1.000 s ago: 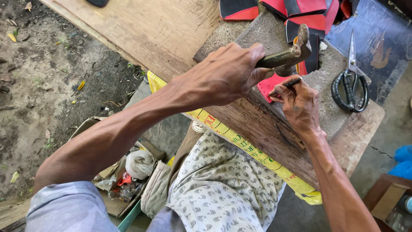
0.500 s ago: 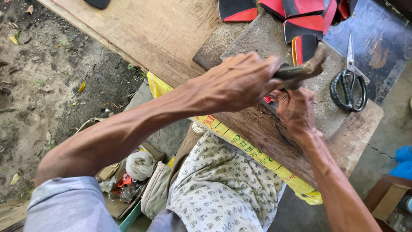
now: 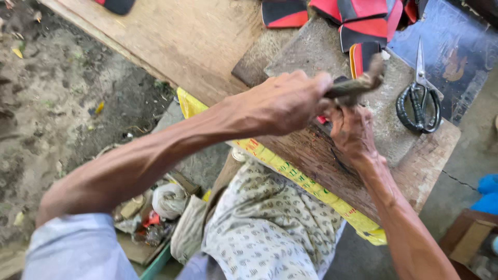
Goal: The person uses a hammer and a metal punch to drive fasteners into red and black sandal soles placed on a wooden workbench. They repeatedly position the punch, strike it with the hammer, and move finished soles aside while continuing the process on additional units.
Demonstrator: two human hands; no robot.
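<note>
My left hand reaches across from the left and is closed round the handle of a rusty hammer-like tool, whose blurred head hangs just over my right hand. My right hand lies fingers-down on a worn wooden block, pressing on a small red piece that is mostly hidden beneath the two hands. A grey, rough slab lies on the block's far side.
Black-handled scissors lie on the slab at the right. Red and black cut pieces are stacked at the back. A yellow strip runs along the block's near edge. A wide plank lies far left, a box of odds below.
My left hand has swung the tool down and rightward, over my right hand. My right hand has stayed pressed on the block, now more covered by the left.
</note>
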